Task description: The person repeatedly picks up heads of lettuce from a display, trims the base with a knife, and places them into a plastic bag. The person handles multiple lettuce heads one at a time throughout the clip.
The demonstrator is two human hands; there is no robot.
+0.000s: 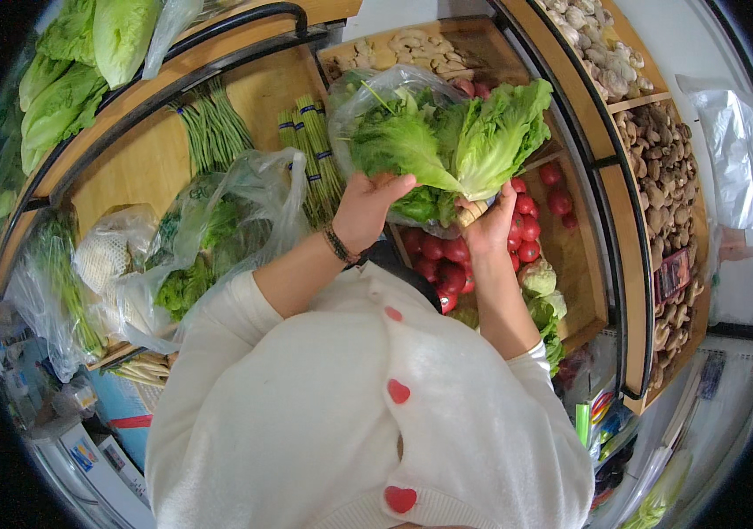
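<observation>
A head of green leaf lettuce (482,152) is held out over the produce bins, its leaves fanned upward. My right hand (490,221) grips it at the pale base. A tan piece (473,213) sticks out by that palm; whether it is the stem end or a handle, I cannot tell. More leafy greens (393,142) sit in a clear plastic bag (409,76) behind and left of it. My left hand (373,208) is at the near left edge of these leaves, thumb apart, other fingers partly hidden. A dark bracelet (337,244) circles the left wrist.
Tomatoes (446,264) lie below the lettuce, ginger (423,51) beyond it. Long beans (214,125), banded green stalks (314,152) and bagged greens (211,244) are leftward. Black rails (604,198) edge the right shelf of garlic (598,49) and mushrooms (661,172).
</observation>
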